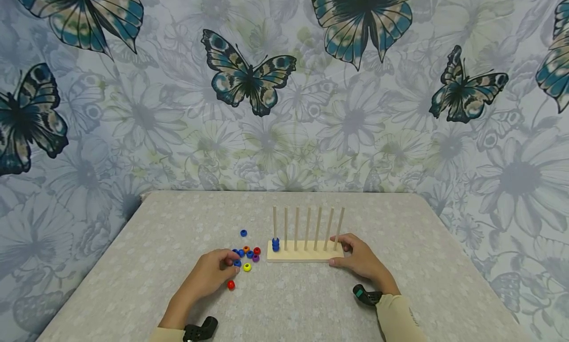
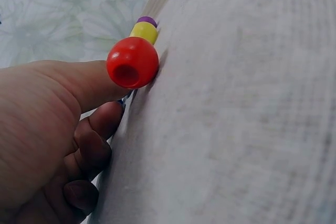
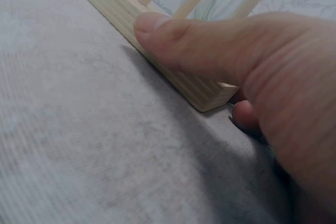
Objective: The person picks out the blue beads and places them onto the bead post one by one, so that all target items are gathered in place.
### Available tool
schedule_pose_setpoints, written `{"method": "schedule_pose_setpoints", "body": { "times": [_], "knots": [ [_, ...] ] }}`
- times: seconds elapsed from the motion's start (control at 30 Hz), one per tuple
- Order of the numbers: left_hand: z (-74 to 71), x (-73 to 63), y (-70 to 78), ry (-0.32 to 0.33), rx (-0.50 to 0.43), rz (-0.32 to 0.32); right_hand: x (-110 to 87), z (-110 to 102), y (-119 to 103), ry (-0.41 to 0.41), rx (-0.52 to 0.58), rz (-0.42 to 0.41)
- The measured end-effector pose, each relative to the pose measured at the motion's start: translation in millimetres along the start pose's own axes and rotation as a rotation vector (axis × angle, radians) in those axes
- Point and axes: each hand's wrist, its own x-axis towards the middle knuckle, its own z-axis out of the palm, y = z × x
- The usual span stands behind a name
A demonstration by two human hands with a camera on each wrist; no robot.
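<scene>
A light wooden board with upright pegs [image 1: 306, 256] stands on the table, and several blue beads [image 1: 275, 245] are stacked on its leftmost peg. My right hand [image 1: 361, 258] grips the board's right end, the thumb along the front edge [image 3: 173, 40] and the other fingers behind. At the loose beads, my left hand [image 1: 209, 273] has thumb and forefinger around a blue bead [image 1: 237, 263]; in the left wrist view that bead is hidden behind the thumb and a red bead [image 2: 132, 62]. A yellow bead [image 1: 247, 267] lies just right of the left fingertips.
Loose beads cluster left of the board: orange [image 1: 246, 249], red [image 1: 257, 250], purple [image 1: 255, 258] and several blue ones. One blue bead [image 1: 243, 233] lies farther back. A pale patterned cloth covers the table [image 1: 306, 307]; a butterfly-print wall covering [image 1: 275, 149] hangs behind it.
</scene>
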Motion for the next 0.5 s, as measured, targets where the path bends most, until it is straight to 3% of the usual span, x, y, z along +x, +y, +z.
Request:
{"method": "schedule_pose_setpoints", "body": {
  "times": [0.5],
  "knots": [
    [-0.3,-0.1,-2.2,-0.011,-0.006,-0.008,-0.6,-0.3,-1.5,0.005,-0.006,-0.001]
  ]
}}
